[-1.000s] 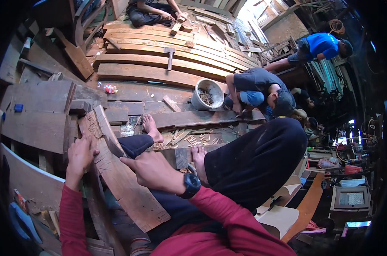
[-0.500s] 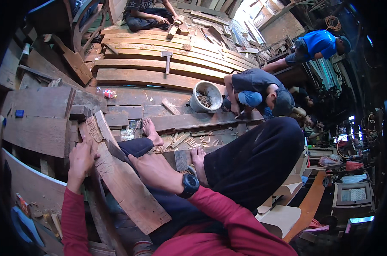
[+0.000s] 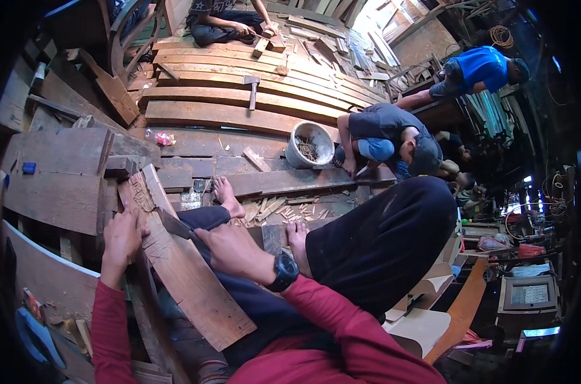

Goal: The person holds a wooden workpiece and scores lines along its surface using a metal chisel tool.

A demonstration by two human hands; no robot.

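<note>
In the head view, the long, light-brown wooden board lies obliquely between the two hands, its roughly carved upper end ahead of the grip and its squared lower end back toward the lap; the left hand bears on the board's left edge, thumb on the upper face, just below the carved portion; whether its fingers close beneath the edge cannot be told; the right hand is closed in a fist at the board's right side, holding a dark, flat metal blade; the blade extends from the fist across the board's right margin, pointing toward the carved portion; the handle is hidden within the fist; a round, black wristwatch encircles the right wrist; beyond the feet stands a round, grey bucket containing wood scraps.
</note>
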